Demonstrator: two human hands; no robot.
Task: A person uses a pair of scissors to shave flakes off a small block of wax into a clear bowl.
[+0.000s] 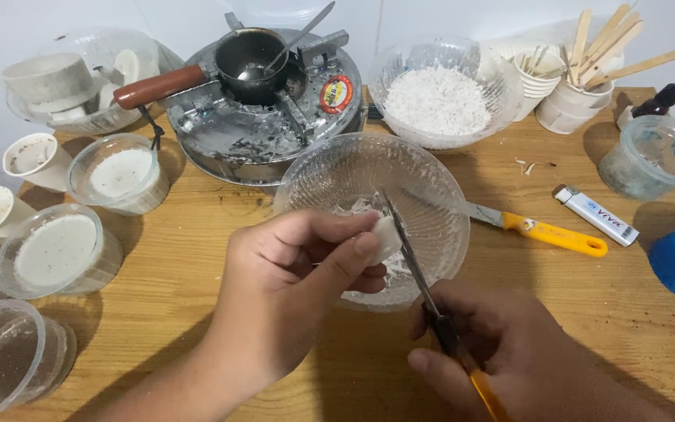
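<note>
**Shaving a white block over the clear bowl**

Right now I see my left hand (291, 281) pinching a small white block (385, 234) between thumb and fingertips, held just above the near rim of the clear plastic bowl (369, 168). My right hand (501, 352) is closed around the orange handle of a knife (419, 277), whose blade runs up toward 11 o'clock and lies against the block's right face. White shavings (357, 207) sit in the bowl under the block.

I judge the block to be light and waxy: stiff enough to hold its shape, soft enough to flake, and likely slippery and crumbly at the edges. The grip looks best on its left end, well back from the blade, with fingertips kept off the cut face.

At 12 o'clock from the bowl a second bowl of white flakes (437, 100) stands on the wooden surface (197, 258). At 11 o'clock sits a round metal stove (220, 133) carrying a small dark pot (255, 55) with a brown handle and a spoon in it. At 3 o'clock lie a spare yellow-handled knife (541, 229) and a white lighter (597, 215). At 9 o'clock stand lidded tubs of white material (55, 250). At 1 o'clock cups hold wooden sticks (607, 43).
</note>
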